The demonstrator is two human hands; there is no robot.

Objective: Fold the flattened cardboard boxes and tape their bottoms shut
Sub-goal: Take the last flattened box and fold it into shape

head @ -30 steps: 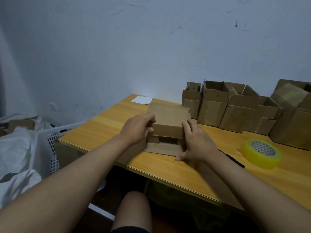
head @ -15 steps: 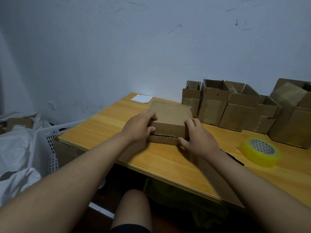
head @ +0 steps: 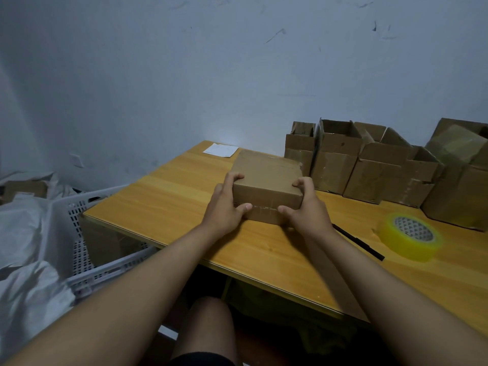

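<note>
Our left hand (head: 226,207) grips the near left corner of the cardboard box (head: 266,184), fingers curled over the top edge and thumb pressed against the front face. Our right hand (head: 303,207) grasps the near right corner the same way, its thumb set just under the seam on the front. Both hands clasp the box, which sits on the wooden table (head: 169,202) near its front edge, with its flaps brought flat across the top face.

We judge this to be the folding step near its end: the flaps appear pressed shut, and a narrow gap shows along the front seam between our thumbs. No tape is visible on this face, though in the dim light we cannot be sure.

To our right lies a roll of yellow tape (head: 410,236), well apart from the box, with a black pen (head: 359,243) between them. Along the wall stands a row of folded boxes (head: 364,165).

The next move likely calls for one hand to keep the flaps down while the other reaches for the tape.
</note>
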